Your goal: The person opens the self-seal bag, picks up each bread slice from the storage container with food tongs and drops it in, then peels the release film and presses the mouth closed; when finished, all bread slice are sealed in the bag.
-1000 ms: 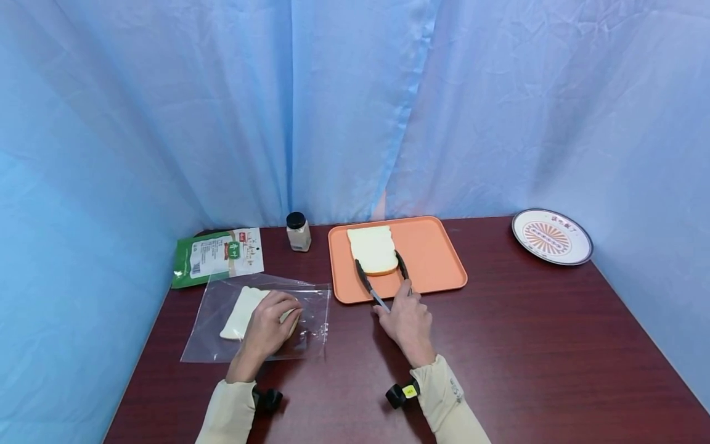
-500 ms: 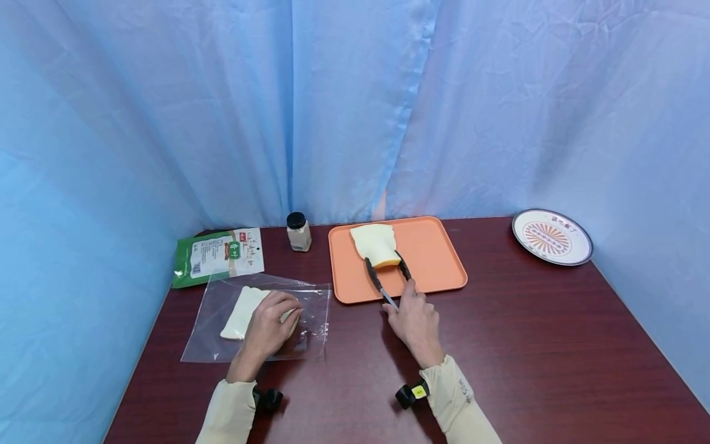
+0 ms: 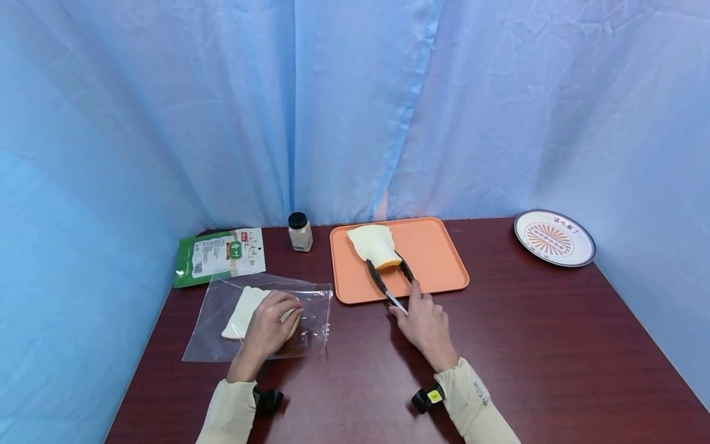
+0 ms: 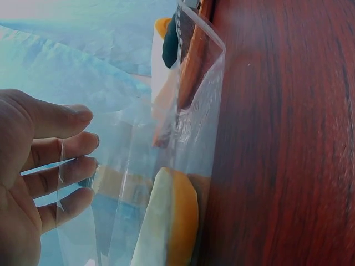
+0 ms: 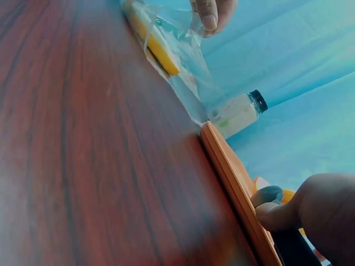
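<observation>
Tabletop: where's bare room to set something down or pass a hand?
Widest: the table right of the right hand, below the plate. The tray is also bare right of the tongs. A narrower lane runs between plastic bag and right hand. Crowded: left, around green packet, bag and left hand.

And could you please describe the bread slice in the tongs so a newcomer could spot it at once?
On the dark red table, find the orange tray near the blue curtain. Over its left half is the bread slice, its near end squeezed between the black tips of the tongs. Unlike the other bread, which lies inside a clear bag, this slice is unwrapped.
</observation>
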Demonstrator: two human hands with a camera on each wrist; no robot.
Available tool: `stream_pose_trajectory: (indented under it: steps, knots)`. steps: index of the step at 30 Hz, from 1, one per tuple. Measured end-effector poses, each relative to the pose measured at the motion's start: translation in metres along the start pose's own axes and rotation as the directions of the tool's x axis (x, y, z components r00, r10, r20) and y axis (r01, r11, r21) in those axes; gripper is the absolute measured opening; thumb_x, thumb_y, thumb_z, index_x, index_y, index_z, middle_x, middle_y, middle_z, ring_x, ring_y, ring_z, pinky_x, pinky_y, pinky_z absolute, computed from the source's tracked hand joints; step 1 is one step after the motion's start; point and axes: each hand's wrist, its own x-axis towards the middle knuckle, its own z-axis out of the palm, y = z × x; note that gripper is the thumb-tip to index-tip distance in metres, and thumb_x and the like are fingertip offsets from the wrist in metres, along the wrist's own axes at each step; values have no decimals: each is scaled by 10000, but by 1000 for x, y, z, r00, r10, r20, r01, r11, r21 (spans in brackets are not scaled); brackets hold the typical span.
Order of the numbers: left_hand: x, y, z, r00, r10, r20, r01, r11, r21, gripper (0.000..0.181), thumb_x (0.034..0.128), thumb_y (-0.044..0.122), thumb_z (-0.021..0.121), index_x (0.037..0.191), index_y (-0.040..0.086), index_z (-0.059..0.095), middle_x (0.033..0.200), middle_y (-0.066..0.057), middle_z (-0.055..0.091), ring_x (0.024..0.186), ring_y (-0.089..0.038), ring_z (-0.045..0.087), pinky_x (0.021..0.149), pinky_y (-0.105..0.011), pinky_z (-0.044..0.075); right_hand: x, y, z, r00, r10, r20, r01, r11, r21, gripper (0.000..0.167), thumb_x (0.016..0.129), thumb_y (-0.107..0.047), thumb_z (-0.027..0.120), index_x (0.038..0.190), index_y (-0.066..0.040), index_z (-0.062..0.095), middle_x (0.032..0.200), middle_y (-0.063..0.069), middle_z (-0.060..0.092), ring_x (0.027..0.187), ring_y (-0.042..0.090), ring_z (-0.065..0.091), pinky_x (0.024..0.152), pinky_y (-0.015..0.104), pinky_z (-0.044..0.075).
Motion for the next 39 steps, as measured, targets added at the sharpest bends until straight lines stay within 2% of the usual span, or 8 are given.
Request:
stream_pose_trajectory:
  steps: [4,15,23,29,35,39]
  knots:
    - [0,0,0,1000,-6,6,6,1000,4,111,759,29,842,845,73,789,850,-28,710,831,-192,647,735,-361,561,-1,9,-3,999,-40,-7,40,999,9,708,875,-481,730,1326,-14,449,882,252,660,612,436,643,500,493,504]
    - [0,1,0,1000,-24,16,24,1000,0,112,759,22,840,849,65,788,854,-36,707,838,-197,646,745,-369,564,-4,41,-14,985,-168,-49,168,986,-16,768,859,-476,752,1413,-40,447,785,188,622,494,290,554,464,431,482]
    - [0,1,0,999,-29,21,29,1000,2,107,764,27,838,853,60,788,855,-40,707,835,-196,643,739,-366,561,-9,65,-25,969,-245,-41,243,969,-42,794,848,-484,757,1440,-60,439,891,206,664,528,321,595,505,464,503]
    - [0,1,0,999,-34,22,34,999,-3,118,757,17,841,855,57,789,859,-44,708,840,-198,642,748,-370,563,-16,79,-32,947,-314,-64,311,949,-56,803,835,-467,771,1450,-59,455,898,198,662,508,313,582,507,469,504]
    - [0,3,0,998,-56,35,56,998,1,115,767,24,837,866,60,791,869,-43,711,852,-197,639,761,-371,567,-23,87,-38,922,-378,-84,373,925,-73,785,816,-434,793,1432,-69,472,904,165,662,478,253,539,478,421,482]
    - [0,3,1,999,-39,18,39,999,5,116,762,24,840,859,62,790,862,-40,711,845,-194,633,748,-364,562,-28,91,-41,900,-425,-99,419,905,-72,786,803,-421,801,1427,-63,483,888,148,653,481,223,518,482,410,473]
